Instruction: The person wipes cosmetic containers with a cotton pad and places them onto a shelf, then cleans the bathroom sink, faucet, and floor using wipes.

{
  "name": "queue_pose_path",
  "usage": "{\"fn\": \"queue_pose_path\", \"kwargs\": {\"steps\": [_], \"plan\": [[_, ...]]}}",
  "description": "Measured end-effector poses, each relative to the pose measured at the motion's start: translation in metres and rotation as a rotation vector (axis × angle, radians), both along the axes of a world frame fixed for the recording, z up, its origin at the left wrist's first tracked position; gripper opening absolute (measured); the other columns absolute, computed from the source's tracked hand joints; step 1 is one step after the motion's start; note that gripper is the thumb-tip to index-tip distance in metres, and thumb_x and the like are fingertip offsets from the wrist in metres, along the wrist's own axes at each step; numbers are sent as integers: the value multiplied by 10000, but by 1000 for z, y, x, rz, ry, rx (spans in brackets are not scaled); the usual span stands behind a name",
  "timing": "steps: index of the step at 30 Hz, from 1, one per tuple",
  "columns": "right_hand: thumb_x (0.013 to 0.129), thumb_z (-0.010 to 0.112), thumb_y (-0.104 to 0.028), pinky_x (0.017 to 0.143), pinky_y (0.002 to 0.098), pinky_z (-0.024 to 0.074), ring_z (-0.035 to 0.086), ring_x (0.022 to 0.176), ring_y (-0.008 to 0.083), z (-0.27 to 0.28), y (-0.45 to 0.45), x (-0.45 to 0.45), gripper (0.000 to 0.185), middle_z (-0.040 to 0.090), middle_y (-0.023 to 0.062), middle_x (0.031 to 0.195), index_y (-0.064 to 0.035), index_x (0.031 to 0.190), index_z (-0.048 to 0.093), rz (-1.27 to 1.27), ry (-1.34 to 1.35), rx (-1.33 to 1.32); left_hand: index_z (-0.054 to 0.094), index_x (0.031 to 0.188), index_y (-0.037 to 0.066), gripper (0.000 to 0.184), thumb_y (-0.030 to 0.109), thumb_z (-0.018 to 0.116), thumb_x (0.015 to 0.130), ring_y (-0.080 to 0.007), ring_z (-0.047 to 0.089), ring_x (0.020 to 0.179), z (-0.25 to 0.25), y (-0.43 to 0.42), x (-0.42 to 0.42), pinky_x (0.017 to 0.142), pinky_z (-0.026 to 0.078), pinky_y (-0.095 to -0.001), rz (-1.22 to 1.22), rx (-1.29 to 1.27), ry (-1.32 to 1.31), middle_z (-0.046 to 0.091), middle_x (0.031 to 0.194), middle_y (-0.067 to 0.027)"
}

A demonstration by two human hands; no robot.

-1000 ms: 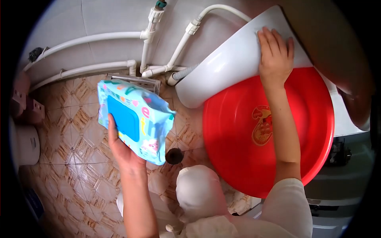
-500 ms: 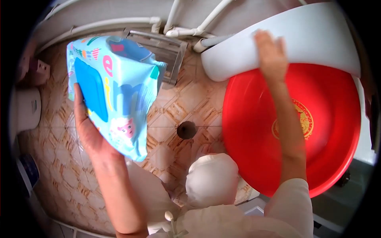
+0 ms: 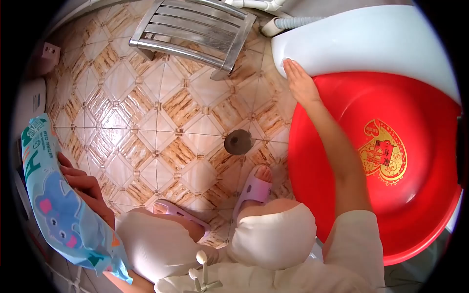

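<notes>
My left hand [image 3: 88, 188] holds a light-blue pack of wet wipes [image 3: 61, 210] at the far left, its side with a blue cartoon animal facing up. The fingers are wrapped behind the pack and partly hidden. My right hand [image 3: 301, 84] lies with fingers stretched out and close together on the lower left corner of a smooth white curved fixture [image 3: 371, 41]. Whether anything thin lies under that palm I cannot tell. Below the right forearm sits a large red plastic basin [image 3: 415, 210] with a gold printed emblem on its bottom.
A slatted metal stool [image 3: 193, 30] stands on the patterned tile floor [image 3: 119, 80] at the back. A round drain hole [image 3: 238, 142] is in the floor's middle. A grey corrugated hose [image 3: 298, 22] runs behind the white fixture. My feet wear purple slippers [image 3: 255, 191].
My left hand has brought the wipes pack down and left, turning its blue lid out of view. My right hand has slid left and down along the white fixture. The view has shifted.
</notes>
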State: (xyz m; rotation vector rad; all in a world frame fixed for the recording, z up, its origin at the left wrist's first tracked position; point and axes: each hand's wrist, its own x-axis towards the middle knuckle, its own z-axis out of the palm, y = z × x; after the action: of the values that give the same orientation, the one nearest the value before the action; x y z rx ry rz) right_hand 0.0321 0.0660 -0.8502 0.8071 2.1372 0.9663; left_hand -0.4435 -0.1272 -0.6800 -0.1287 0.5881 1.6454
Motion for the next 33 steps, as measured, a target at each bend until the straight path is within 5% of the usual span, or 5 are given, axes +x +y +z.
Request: {"fn": "queue_pose_path", "kwargs": {"steps": [8,14,17,24,33], "plan": [[886,410,-262,1102,402,165,321,1288,251,120,39,-41,480,382,130,1372,17,1276,435,-198,394,428,420,1323,225,409,181,474,920,-101,557,1005,-2,-7,-3,842,514,-279,-179,88,-371,575,1122,-9],[895,397,-324,1111,377,123,271,1320,240,5,28,-32,547,334,125,1409,29,1313,381,-241,26,199,420,1322,227,394,195,450,930,-90,551,1007,-3,-6,9,819,521,-268,-138,52,-375,570,1126,4],[874,422,-292,1108,386,140,298,1304,255,1,30,-35,525,364,144,1385,37,1282,420,-157,-89,57,423,1320,230,386,210,441,935,-82,552,994,3,-11,3,794,527,-261,-140,56,-340,570,1122,10],[842,416,-165,1105,409,140,302,1300,282,86,47,-50,420,368,135,1385,23,1203,521,-195,486,382,413,1322,266,372,259,392,951,-68,550,970,1,-19,-12,790,523,-254,-157,59,-323,571,1110,23],[905,325,-238,1114,428,50,239,1334,274,5,39,-50,474,332,138,1408,21,1290,420,-276,-63,79,416,1320,262,379,255,424,940,-64,548,984,6,-17,-5,787,523,-256,-156,69,-333,573,1111,28]]}}
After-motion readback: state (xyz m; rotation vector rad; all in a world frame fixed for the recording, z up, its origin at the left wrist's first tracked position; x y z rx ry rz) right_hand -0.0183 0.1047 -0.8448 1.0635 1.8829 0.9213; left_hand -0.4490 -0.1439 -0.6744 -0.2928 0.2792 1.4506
